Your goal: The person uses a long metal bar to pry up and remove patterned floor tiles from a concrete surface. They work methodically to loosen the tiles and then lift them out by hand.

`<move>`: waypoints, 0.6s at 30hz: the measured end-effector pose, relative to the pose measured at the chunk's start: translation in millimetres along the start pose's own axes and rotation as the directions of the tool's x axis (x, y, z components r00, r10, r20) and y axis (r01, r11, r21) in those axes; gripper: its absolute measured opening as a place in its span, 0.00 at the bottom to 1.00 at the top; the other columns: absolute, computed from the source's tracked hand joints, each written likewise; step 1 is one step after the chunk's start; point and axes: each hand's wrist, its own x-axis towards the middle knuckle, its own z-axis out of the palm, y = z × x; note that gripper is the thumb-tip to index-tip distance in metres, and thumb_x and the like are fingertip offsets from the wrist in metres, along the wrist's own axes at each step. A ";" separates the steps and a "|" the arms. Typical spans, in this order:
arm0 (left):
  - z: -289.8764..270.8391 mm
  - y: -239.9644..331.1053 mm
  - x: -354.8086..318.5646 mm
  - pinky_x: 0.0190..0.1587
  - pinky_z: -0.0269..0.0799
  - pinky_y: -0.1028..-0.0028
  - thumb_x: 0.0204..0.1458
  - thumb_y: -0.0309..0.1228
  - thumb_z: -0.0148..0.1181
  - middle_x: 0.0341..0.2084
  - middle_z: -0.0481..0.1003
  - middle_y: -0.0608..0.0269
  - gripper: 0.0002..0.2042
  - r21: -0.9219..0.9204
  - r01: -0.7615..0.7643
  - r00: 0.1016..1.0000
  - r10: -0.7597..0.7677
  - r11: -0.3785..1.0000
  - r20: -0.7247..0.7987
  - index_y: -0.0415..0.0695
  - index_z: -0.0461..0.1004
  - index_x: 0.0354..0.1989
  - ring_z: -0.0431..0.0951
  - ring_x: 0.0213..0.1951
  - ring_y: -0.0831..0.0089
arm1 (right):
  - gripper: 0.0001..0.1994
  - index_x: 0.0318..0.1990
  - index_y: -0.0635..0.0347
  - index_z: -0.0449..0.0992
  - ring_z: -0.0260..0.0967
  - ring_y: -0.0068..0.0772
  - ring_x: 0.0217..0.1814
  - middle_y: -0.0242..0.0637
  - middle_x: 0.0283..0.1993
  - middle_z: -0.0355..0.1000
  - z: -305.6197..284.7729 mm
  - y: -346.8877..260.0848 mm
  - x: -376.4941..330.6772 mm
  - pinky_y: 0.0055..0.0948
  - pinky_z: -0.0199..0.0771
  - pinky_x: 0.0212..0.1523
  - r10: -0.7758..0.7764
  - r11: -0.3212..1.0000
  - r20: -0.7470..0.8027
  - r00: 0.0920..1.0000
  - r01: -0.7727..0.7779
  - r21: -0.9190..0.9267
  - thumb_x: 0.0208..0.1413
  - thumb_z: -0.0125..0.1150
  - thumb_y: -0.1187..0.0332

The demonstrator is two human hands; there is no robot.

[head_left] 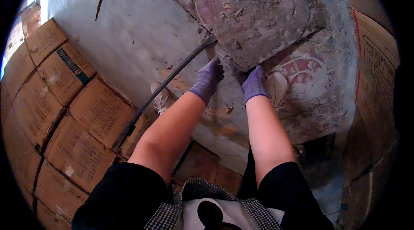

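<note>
A broken slab of floor tile (267,23), crusted with grey mortar and dirt, lies tilted at the top centre, its pointed corner toward me. My right hand (254,84), in a purple knit glove, closes on that corner, fingers pressed together and their tips partly hidden. Just left of the corner is my left hand (206,80), gloved alike, its fingers bent and a little apart with nothing seen in them. A long dark metal pry bar (172,76) slants from beside the slab's left edge down to the cartons; neither hand holds it.
Stacked brown cartons (103,109) fill the left side. More cardboard (375,66) stands along the right. Reddish patterned tile (306,75) shows around the slab, with rubble and dust over the grey floor (116,27). My shoes (277,88) are close behind my hands.
</note>
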 end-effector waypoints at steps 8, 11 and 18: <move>-24.2 102.8 -2.7 0.48 0.68 0.63 0.52 0.43 0.56 0.41 0.74 0.47 0.22 0.883 -0.470 0.492 0.835 0.016 0.247 0.38 0.71 0.48 0.73 0.43 0.52 | 0.28 0.59 0.47 0.62 0.59 0.44 0.58 0.36 0.60 0.61 28.7 -18.3 -47.0 0.46 0.66 0.52 0.219 0.967 0.128 0.967 -0.233 0.102 0.56 0.42 0.42; -98.5 95.8 10.4 0.46 0.69 0.62 0.50 0.48 0.56 0.41 0.74 0.46 0.24 0.955 -0.275 0.747 0.601 -0.110 0.284 0.39 0.71 0.48 0.74 0.42 0.51 | 0.29 0.59 0.44 0.62 0.59 0.44 0.58 0.34 0.60 0.60 35.8 -19.1 -55.8 0.47 0.66 0.51 0.151 0.978 0.127 0.980 -0.167 0.127 0.54 0.43 0.40; -103.5 78.4 -27.2 0.41 0.70 0.59 0.48 0.59 0.53 0.28 0.76 0.48 0.28 0.999 -0.020 0.924 0.384 0.037 0.004 0.41 0.76 0.36 0.77 0.36 0.52 | 0.29 0.55 0.40 0.66 0.61 0.39 0.49 0.31 0.54 0.65 41.1 -12.4 -44.4 0.44 0.67 0.45 0.142 0.954 -0.017 0.990 -0.132 0.268 0.49 0.46 0.37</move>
